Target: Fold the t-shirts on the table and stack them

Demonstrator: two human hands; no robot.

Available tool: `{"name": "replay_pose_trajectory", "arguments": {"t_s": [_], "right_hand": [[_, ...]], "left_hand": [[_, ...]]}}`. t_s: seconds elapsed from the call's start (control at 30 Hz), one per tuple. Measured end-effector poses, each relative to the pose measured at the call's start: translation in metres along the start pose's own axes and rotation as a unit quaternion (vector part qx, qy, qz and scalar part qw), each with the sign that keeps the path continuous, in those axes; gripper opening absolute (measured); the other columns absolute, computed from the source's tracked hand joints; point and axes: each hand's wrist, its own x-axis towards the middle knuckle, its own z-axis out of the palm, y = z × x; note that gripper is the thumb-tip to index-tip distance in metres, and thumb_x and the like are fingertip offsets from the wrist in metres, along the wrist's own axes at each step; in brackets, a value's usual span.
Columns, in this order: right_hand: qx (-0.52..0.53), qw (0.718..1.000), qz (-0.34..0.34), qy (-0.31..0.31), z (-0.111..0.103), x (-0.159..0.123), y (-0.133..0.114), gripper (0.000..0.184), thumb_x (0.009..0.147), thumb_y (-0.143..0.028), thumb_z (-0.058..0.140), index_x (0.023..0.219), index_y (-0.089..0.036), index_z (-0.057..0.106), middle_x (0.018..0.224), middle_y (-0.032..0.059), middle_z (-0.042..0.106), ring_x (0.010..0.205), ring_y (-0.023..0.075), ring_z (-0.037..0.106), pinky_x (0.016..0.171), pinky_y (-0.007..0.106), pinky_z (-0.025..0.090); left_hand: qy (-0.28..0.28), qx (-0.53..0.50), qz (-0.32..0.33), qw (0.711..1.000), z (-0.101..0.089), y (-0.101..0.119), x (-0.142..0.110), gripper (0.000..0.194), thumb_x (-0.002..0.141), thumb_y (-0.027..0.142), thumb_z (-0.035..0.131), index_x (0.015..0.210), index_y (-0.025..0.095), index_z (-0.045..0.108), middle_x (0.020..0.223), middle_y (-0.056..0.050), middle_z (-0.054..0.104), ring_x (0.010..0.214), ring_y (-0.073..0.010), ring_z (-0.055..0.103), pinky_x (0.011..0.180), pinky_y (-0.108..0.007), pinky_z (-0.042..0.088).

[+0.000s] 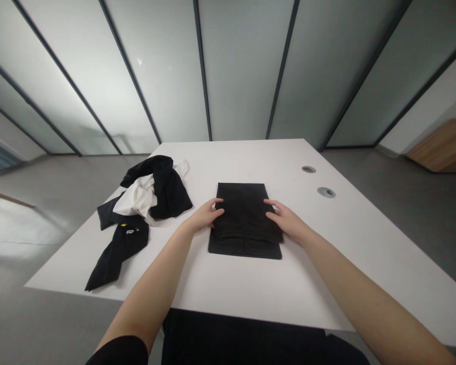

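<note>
A black garment (243,210), folded into a flat rectangle, lies on the white table (228,289) in front of me. Its lower layer sticks out below the upper one on the near side. At its left edge is my left hand (205,215), thumb and index finger apart with their tips on the cloth. On the opposite edge my right hand (289,220) rests in the same way, thumb and index finger spread against the fabric. The other fingers of both hands are partly hidden.
On the table's left lies a loose pile of clothes: a black garment (173,190), a white one (137,200), and a dark piece with a small yellow mark (127,246) reaching toward the near edge. Two round grommets (326,192) are set in the tabletop at right. Frosted panels (239,71) stand behind.
</note>
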Motion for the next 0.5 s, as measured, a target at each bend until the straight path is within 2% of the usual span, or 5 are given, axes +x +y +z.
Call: {"name": "replay_pose_trajectory", "arguments": {"t_s": [0.13,0.23,0.37,0.43,0.5], "right_hand": [[0.041,0.999,0.014,0.002,0.004,0.000,0.001,0.073,0.087,-0.020,0.069,0.157,-0.031,0.049,0.110,0.0057,0.081,0.089,0.0227,0.077,0.077,0.034,0.063],[0.081,0.995,0.055,-0.019,0.004,-0.005,-0.007,0.074,0.082,-0.011,0.064,0.154,-0.030,0.053,0.113,0.0071,0.080,0.088,0.0225,0.077,0.073,0.033,0.064],[0.126,0.979,0.132,-0.096,0.000,-0.014,-0.019,0.072,0.077,-0.005,0.060,0.145,-0.029,0.060,0.113,0.0078,0.080,0.092,0.0217,0.078,0.076,0.033,0.065],[0.115,0.968,0.169,-0.142,-0.003,-0.017,-0.021,0.066,0.080,-0.007,0.062,0.142,-0.028,0.062,0.114,0.0080,0.080,0.090,0.0206,0.078,0.074,0.031,0.065],[0.093,0.962,0.197,-0.167,-0.004,-0.019,-0.020,0.056,0.085,-0.011,0.063,0.139,-0.026,0.065,0.115,0.0092,0.080,0.089,0.0201,0.078,0.072,0.030,0.065]], "left_hand": [[0.030,-0.037,0.023,0.999,0.009,0.000,0.001,0.061,0.087,0.032,0.079,0.144,0.024,0.058,0.071,0.007,0.054,0.055,-0.0082,0.048,0.051,-0.018,0.037],[0.019,-0.052,0.025,0.998,0.010,0.003,0.001,0.058,0.082,0.019,0.076,0.138,0.021,0.062,0.071,0.007,0.052,0.056,-0.0085,0.049,0.051,-0.018,0.037],[-0.093,-0.053,-0.026,0.994,-0.005,0.009,-0.007,0.044,0.077,0.016,0.073,0.121,0.021,0.068,0.072,0.005,0.055,0.055,-0.0089,0.051,0.048,-0.018,0.035],[-0.168,-0.045,-0.070,0.982,-0.013,0.013,-0.013,0.041,0.079,0.023,0.076,0.119,0.023,0.068,0.074,0.005,0.057,0.053,-0.0089,0.052,0.048,-0.019,0.037],[-0.208,-0.027,-0.094,0.973,-0.018,0.015,-0.017,0.042,0.081,0.030,0.079,0.121,0.025,0.068,0.077,0.005,0.058,0.053,-0.0092,0.053,0.049,-0.021,0.041]]}}
